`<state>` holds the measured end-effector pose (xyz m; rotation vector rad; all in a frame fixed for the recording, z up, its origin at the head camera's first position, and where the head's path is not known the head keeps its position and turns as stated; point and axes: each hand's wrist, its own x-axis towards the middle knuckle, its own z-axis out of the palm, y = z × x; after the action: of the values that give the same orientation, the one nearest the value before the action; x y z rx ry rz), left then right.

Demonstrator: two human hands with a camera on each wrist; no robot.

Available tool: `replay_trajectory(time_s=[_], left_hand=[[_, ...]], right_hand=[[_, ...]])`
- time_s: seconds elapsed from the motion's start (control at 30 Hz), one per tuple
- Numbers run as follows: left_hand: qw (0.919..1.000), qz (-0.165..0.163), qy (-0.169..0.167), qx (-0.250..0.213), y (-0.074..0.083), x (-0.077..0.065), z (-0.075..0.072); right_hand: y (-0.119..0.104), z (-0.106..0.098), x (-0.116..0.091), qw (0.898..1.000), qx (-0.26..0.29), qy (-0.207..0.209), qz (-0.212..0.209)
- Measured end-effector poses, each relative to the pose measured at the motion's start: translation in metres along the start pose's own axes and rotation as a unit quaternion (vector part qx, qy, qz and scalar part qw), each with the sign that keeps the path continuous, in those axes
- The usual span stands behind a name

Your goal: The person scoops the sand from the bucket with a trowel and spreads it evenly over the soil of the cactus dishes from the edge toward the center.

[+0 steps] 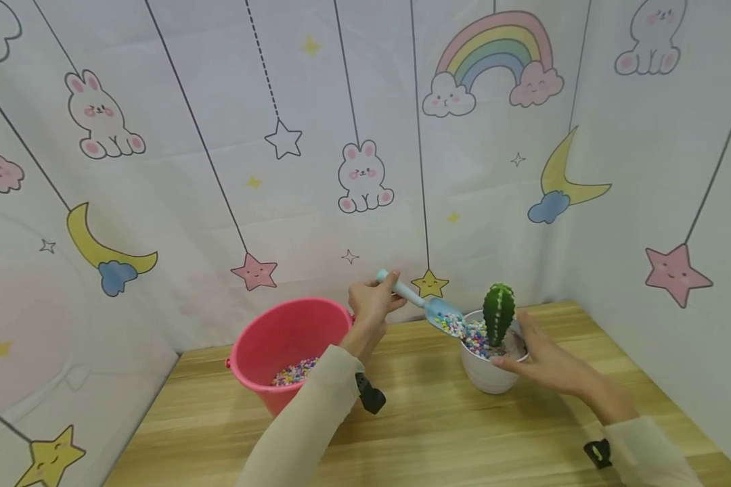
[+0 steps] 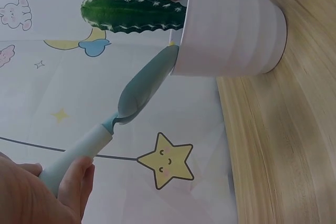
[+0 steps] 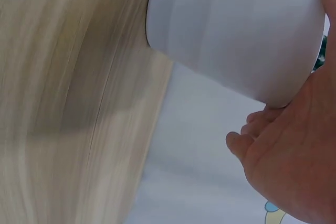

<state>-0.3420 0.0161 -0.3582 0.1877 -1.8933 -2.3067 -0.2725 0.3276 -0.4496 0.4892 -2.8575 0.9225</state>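
My left hand (image 1: pixel 371 304) grips the pale-blue handle of a toy shovel (image 1: pixel 411 293). Colorful beads (image 1: pixel 449 323) lie in its scoop, which tilts down over the left rim of a white flowerpot (image 1: pixel 490 375). In the left wrist view the shovel (image 2: pixel 147 85) has its tip at the pot's rim. A green cactus (image 1: pixel 498 312) stands upright in the pot, with beads around its left side and a greyish surface to its right. My right hand (image 1: pixel 548 358) holds the pot by its right side, thumb at the near rim; its other fingers are partly hidden.
A pink bucket (image 1: pixel 250 375) with more colorful beads (image 1: pixel 294 372) inside stands to the left, partly behind my left forearm. Both containers rest on a wood-grain table (image 1: pixel 426 419). A printed white curtain (image 1: pixel 304 223) hangs close behind the table and along its sides.
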Motion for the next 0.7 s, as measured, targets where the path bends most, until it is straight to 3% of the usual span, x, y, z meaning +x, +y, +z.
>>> replay_trajectory(time_s=[0.23,0.4,0.7], left_hand=[[1.0000,-0.002,0.001,0.007,0.0005,-0.0017,-0.0002],[1.0000,0.000,-0.001,0.007,0.0015,-0.0029,-0.0003],[0.9999,0.010,-0.005,0.010,0.0037,-0.0038,0.0001]], right_hand=[[-0.0102,-0.0005,-0.0031,1.000,-0.013,-0.008,0.005],[-0.0040,-0.0045,-0.0025,1.000,0.000,-0.023,-0.004],[-0.0067,-0.0026,-0.0028,1.000,-0.008,0.002,-0.008]])
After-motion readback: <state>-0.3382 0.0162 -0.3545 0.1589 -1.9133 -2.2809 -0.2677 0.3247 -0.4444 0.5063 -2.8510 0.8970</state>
